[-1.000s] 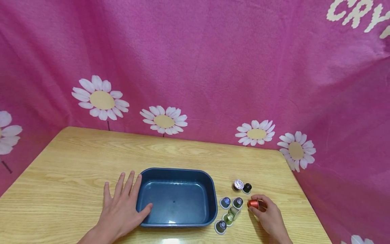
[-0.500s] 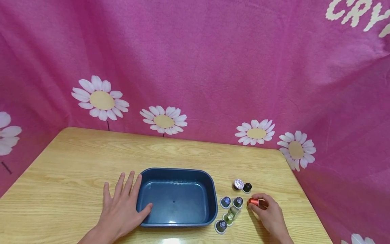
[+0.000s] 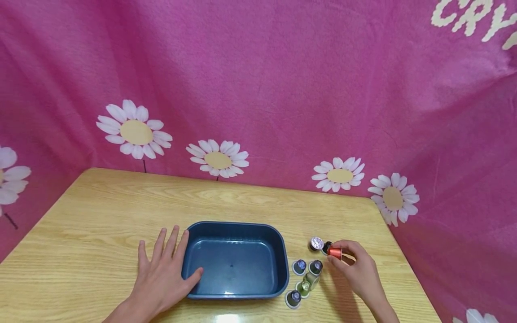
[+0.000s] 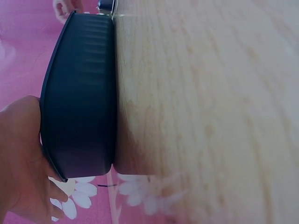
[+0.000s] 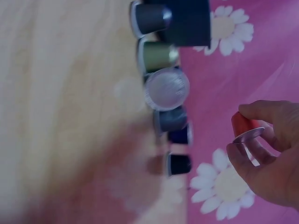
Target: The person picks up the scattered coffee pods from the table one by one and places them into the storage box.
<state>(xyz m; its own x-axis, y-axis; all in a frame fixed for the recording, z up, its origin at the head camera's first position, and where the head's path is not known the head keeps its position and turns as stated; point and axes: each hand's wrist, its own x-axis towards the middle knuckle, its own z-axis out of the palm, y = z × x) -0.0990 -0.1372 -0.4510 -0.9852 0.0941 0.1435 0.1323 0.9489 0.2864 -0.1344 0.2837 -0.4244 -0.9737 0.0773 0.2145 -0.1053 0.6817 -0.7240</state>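
Now right hand (image 3: 358, 265) pinches one red capsule (image 3: 335, 253) near seven others (image 3: 304, 288), left hand (image 3: 162, 274) spread.

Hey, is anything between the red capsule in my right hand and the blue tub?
Yes. The dark grey capsule and the violet-topped capsule stand on the table between them, before the blue tub's side wall. The red capsule appears held above the table, so it could probably pass over.

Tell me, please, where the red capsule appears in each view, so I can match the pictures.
Head: red capsule lower right, in the right hand.
Left wrist: not visible.
Right wrist: right of centre, in the same hand.
Shared landmark: dark blue tub, lower centre, left side and top edge respectively.
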